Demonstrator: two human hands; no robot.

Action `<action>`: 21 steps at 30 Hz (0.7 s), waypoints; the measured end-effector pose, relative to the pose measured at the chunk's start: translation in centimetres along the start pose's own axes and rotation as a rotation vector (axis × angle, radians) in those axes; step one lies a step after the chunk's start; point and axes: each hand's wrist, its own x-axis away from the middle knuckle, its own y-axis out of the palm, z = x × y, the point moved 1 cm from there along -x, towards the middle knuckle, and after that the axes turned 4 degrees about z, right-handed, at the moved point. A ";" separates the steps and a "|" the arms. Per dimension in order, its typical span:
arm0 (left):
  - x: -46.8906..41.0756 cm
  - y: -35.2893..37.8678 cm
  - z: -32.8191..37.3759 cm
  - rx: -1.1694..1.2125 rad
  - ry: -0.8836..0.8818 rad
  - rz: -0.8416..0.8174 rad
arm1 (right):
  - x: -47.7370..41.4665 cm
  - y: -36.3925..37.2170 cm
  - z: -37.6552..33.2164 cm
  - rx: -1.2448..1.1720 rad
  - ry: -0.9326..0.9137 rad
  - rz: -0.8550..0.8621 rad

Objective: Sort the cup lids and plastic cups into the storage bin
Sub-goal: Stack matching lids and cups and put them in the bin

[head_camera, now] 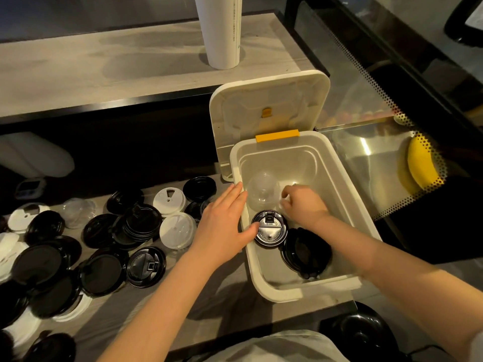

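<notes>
Fingers of the right hand [303, 205] are curled inside the storage bin [277, 292], any grip hidden. The left hand [222, 220] is laid flat on its rim, thumb touching a black cup lid [271, 229].

The person's body shows as two arms and a strip of clothing. The left hand [222, 220] and right hand [300, 205] are bare, and so are the left forearm [162, 296] and right forearm [379, 259], uncovered along all their visible length. At the bottom edge lies a pale grey-white cloth garment [282, 346], smooth and matte, with a few soft folds and a rounded outline. A thin sliver of similar pale cloth [477, 344] shows at the lower right corner; what it is cannot be told.
</notes>
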 end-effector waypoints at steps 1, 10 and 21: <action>0.0 0.0 0.0 -0.006 0.001 0.000 | -0.7 -0.4 0.7 0.005 0.015 0.004; -0.1 0.0 -0.1 -0.015 -0.013 -0.015 | -3.7 0.4 1.9 0.277 -0.067 -0.413; -0.1 -0.2 -0.1 -0.050 -0.021 -0.046 | -2.4 0.4 1.3 0.323 -0.102 -0.354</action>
